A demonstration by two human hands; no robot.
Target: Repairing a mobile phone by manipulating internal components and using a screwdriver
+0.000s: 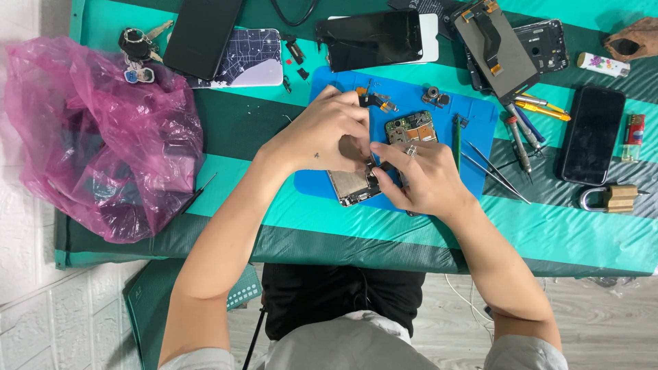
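The one camera sits on my head and looks almost straight down; my arms come up from the bottom edge; my left hand [322, 140] and right hand [421, 179] meet near the middle over the blue mat [480, 120]; the table [569, 240] fills the upper two thirds, fairly close; floor and my lap show below.

A crumpled pink plastic bag [103, 137] lies at the worktop's [548, 240] left end, with a bunch of keys [137, 51] just behind it. Two dark phones [202, 34] and a cracked screen [370, 38] sit along the far edge. To the right lie screwdrivers [524, 130], tweezers [497, 171], a black phone [593, 133], a red lighter [634, 137] and a brass padlock [613, 199]. A white lighter [603, 65] and what may be a piece of wood [634, 38] lie in the far right corner.
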